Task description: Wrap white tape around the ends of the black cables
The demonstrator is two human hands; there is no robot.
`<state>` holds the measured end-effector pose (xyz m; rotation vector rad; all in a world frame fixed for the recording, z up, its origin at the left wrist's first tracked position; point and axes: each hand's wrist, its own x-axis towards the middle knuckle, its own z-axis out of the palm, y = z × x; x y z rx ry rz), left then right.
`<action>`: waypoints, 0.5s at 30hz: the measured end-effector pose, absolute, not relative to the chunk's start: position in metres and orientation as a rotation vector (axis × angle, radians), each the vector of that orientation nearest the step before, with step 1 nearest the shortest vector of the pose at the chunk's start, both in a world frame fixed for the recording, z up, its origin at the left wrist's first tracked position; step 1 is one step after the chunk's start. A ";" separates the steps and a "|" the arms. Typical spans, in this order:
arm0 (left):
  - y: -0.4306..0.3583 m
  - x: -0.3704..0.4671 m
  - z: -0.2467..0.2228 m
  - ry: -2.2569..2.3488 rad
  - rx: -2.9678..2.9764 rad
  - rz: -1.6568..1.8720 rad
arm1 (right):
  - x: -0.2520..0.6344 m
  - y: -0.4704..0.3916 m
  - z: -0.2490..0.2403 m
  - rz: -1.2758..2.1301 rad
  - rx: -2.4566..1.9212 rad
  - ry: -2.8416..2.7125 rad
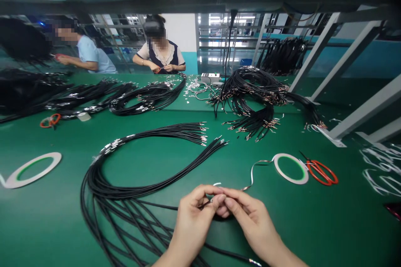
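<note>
My left hand [200,212] is closed around the end of a black cable [159,206], which runs off to the left into a looped bundle. Fingertips of my right hand [246,210] meet those of my left at the cable's tip, pinching a thin strip of tape [251,175]. That strip trails up and right to a flat white tape roll [291,168]. My fingers hide the exact spot where tape and cable meet. The large bundle of black cables [122,192] curves across the green table on the left, its stripped ends pointing right. Another cable end [254,262] lies below my hands.
Orange-handled scissors [322,172] lie beside the roll; white strip scraps [380,169] are at far right. Another tape roll [34,170] and orange scissors [50,121] lie left. Cable heaps [250,87] and grey metal posts [316,56] stand behind. Two people [161,50] work across the table.
</note>
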<state>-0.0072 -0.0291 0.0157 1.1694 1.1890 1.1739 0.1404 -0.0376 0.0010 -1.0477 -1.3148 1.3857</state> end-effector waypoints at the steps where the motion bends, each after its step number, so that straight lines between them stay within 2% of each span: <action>1: -0.030 -0.007 0.016 1.187 1.187 1.182 | 0.140 -0.038 0.001 1.392 -1.043 -1.309; 15: -0.034 -0.007 0.017 1.184 1.288 1.264 | 0.134 -0.043 0.000 1.448 -0.980 -1.179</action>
